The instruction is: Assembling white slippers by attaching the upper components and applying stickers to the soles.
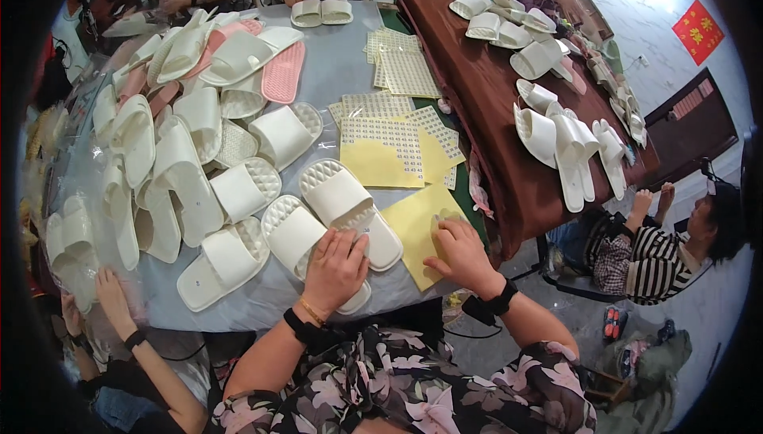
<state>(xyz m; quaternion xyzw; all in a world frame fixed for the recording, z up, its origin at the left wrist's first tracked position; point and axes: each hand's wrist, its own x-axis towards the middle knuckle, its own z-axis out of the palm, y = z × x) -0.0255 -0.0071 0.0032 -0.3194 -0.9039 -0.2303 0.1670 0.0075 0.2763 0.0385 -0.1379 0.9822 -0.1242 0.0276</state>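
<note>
Two white slippers lie side by side before me, soles down: a left one [284,226] and a right one [338,187] with a small printed mark on its insole. My left hand [337,269] rests over them, fingers stretched flat, fingertips on the right slipper's insole near that mark. Its palm covers part of the left slipper. On a yellow sheet [413,255] at the table's edge lies my right hand [462,253], thumb spread away from bent fingers. A tiny pale spot shows at its fingertips, too small to name.
Printed label sheets [389,136] lie beyond the yellow sheet. White and pink slippers [179,148] pile up at left, where a co-worker's hands [113,299] hold a clear-bagged pair [71,243]. A brown-covered table [477,108] with more slippers stands at right; other people sit around.
</note>
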